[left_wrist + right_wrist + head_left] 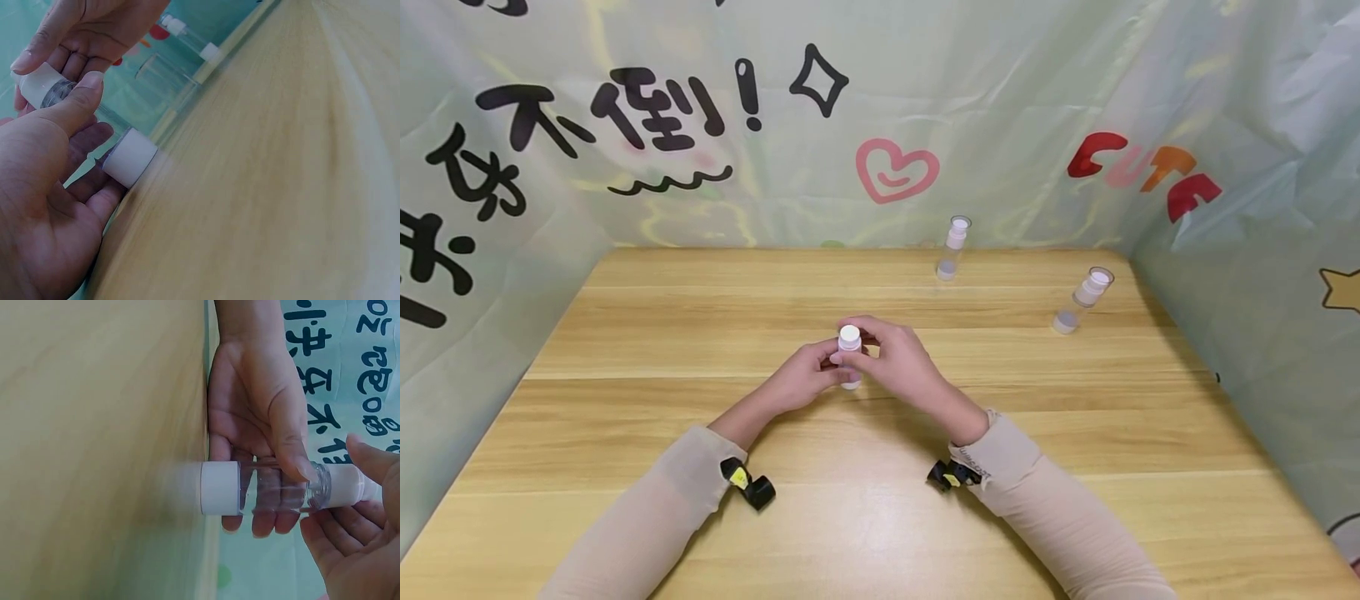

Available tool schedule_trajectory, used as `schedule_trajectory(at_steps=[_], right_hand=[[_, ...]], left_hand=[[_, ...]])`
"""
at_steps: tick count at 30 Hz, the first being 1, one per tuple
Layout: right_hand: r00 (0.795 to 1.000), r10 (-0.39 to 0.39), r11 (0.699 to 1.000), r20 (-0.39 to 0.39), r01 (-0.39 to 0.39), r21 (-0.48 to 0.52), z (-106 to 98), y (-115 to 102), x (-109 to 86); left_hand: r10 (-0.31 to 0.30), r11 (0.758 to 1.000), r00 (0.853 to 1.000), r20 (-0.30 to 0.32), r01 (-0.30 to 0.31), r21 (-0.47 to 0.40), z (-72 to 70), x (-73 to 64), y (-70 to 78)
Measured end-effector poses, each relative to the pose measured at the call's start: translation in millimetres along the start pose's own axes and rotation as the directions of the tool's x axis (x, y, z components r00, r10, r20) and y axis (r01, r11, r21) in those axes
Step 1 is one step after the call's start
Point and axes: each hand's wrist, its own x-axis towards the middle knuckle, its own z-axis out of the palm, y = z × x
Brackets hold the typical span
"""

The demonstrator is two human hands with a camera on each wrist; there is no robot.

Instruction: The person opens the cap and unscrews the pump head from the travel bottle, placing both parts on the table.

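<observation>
A small see-through bottle (849,335) with a white base and white top stands upright on the table, between both hands. My left hand (805,375) grips its clear body, thumb on the near side and fingers behind it. The right hand (898,358) holds the white top, its thumb and fingers on either side of the collar, as the right wrist view shows. The white base (220,488) sits at the tabletop. Beyond the bottle, a clear open cylinder (165,81) appears in the left wrist view.
Two similar clear bottles with white parts stand farther off, one bottle (953,248) at the back edge and another bottle (1081,302) at the right. A printed cloth (1000,100) walls the wooden table (850,517) at the back and sides.
</observation>
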Motion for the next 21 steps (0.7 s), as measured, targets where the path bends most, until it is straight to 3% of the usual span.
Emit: schedule_trajectory(at_steps=[7,11,21], right_hand=[[0.999,0.027,0.997,-0.028,-0.029,-0.067,3,0,-0.2],[1.000,0.018,0.998,-0.018,-0.019,-0.062,1,2,1.0],[0.997,-0.006,1.000,0.082,0.009,-0.028,-9,7,4.6]], left_hand=[[-0.022,1.000,1.000,0.002,0.022,-0.004,-0.3,0.8,1.1],[0.001,1.000,1.000,0.003,-0.001,-0.009,-0.5,1.3,0.5],[0.012,1.000,1.000,0.010,-0.012,-0.021,-0.6,1.8,-0.9]])
